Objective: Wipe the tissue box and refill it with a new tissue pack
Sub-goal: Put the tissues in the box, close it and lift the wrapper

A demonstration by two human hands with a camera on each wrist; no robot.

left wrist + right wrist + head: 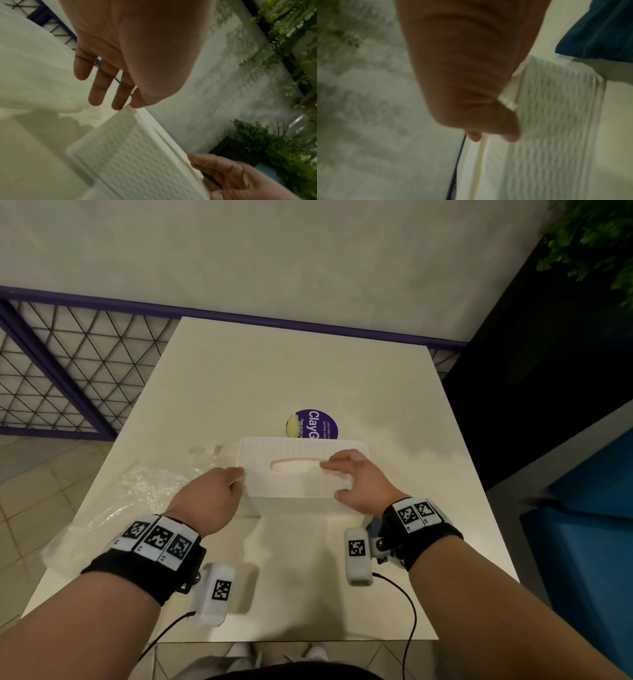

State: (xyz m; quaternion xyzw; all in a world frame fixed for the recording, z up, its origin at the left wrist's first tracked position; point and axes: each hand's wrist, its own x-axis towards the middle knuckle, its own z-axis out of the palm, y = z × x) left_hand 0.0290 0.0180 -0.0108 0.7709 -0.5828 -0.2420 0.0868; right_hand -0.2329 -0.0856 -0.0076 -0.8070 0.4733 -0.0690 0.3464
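Hands first, since that's where we're looking. Our left hand [209,494] sits at the left end of the white textured plastic tissue box [294,484], fingers [96,93] fairly straight and spread in the left wrist view, tips just touching the box's top corner; nothing gripped as far as we can see. Our right hand [359,477] lies on top of the box toward its right end, fingers stretched flat over the lid next to the oval slot [294,466], thumb curled down over the near edge, so it's clamping the lid edge. The right wrist view is blurry, but it does show the thumb [505,128] pressed on the box's side.

The box stands upright in the middle of the cream surface [308,371], between both hands. A crumpled clear plastic wrapper [137,491] lies to its left, and a round purple sticker [317,424] with a small yellow-white thing [292,426] peeks out just behind the box.
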